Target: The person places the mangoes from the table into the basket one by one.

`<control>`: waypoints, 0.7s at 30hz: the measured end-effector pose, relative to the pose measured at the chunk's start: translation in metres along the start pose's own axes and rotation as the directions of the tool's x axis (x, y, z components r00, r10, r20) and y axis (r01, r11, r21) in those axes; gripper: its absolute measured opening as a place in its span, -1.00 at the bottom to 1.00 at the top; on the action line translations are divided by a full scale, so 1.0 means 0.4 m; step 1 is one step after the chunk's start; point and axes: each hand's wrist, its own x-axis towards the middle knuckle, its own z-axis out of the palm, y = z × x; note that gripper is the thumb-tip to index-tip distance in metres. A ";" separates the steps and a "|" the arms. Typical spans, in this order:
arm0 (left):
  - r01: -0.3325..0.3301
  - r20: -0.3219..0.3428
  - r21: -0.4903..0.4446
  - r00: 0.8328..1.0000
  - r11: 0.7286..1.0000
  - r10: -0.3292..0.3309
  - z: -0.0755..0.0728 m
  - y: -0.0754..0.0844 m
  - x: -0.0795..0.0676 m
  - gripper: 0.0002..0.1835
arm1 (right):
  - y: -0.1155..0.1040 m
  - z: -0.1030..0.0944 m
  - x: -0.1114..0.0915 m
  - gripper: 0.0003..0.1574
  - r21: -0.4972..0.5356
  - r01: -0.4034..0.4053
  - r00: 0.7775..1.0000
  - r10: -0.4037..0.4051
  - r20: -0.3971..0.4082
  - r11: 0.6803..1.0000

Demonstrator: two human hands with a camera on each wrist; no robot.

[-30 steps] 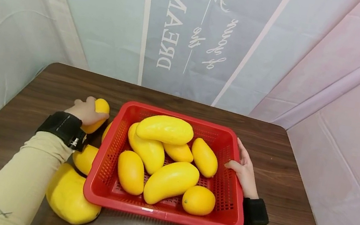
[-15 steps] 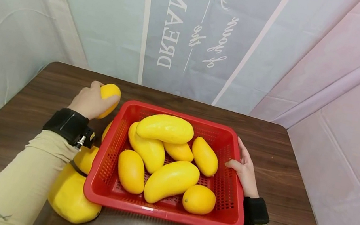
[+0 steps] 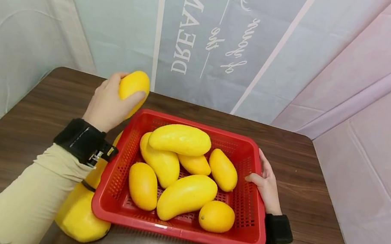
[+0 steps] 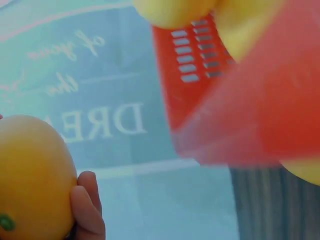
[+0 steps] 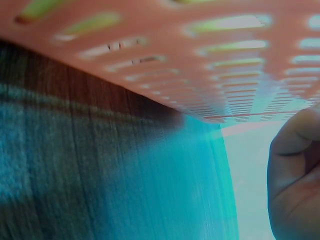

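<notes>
My left hand [image 3: 106, 102] grips a yellow-orange mango [image 3: 134, 86], held up above the table beyond the far left corner of a red plastic basket [image 3: 176, 233]. A small green stem spot shows on that mango [image 4: 32, 175] in the left wrist view, with fingers curled around its side. Several yellow mangoes [image 3: 186, 196] lie inside the basket, one resting across others at the back. At the basket's right side my right hand [image 3: 265, 186] holds the rim, thumb inside and fingers outside. In the right wrist view, part of that hand [image 5: 295, 180] shows beside the slotted basket wall [image 5: 235, 65].
Left of the basket, a large yellow fruit [image 3: 82, 215] sits on the dark wooden table [image 3: 317, 231], partly behind my left sleeve. More yellow fruit is partly hidden between the wrist strap and the basket. A lettered cloth backdrop [image 3: 218, 38] hangs behind the table.
My left hand has lifted the mango off the table's left side and carried it up and to the right, towards the basket's far left corner. Basket and right hand have stayed put.
</notes>
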 end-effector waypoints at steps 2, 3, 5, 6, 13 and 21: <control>-0.016 0.001 -0.018 1.000 1.000 0.016 0.007 0.018 -0.007 -0.14 | 0.000 0.000 -0.001 0.05 0.000 -0.002 1.000 0.002 -0.001 1.000; -0.028 0.003 -0.023 1.000 0.999 0.028 0.011 0.027 -0.011 -0.14 | 0.000 0.000 -0.001 0.05 -0.001 -0.004 1.000 0.004 -0.003 1.000; -0.053 0.012 -0.029 0.998 0.998 0.054 0.021 0.043 -0.019 -0.14 | 0.000 0.000 -0.001 0.05 -0.003 -0.008 1.000 0.008 -0.004 1.000; -0.066 0.017 -0.031 0.998 0.997 0.067 0.026 0.051 -0.023 -0.14 | 0.001 0.000 -0.001 0.05 -0.003 -0.010 1.000 0.010 -0.005 1.000; -0.139 0.059 -0.054 0.988 0.989 0.142 0.075 0.100 -0.049 -0.16 | 0.001 -0.002 -0.001 0.05 -0.012 -0.009 1.000 0.009 -0.011 1.000; -0.219 0.130 -0.086 0.965 0.972 0.229 0.143 0.138 -0.081 -0.23 | -0.001 -0.001 0.000 0.05 -0.015 -0.009 1.000 0.009 -0.009 1.000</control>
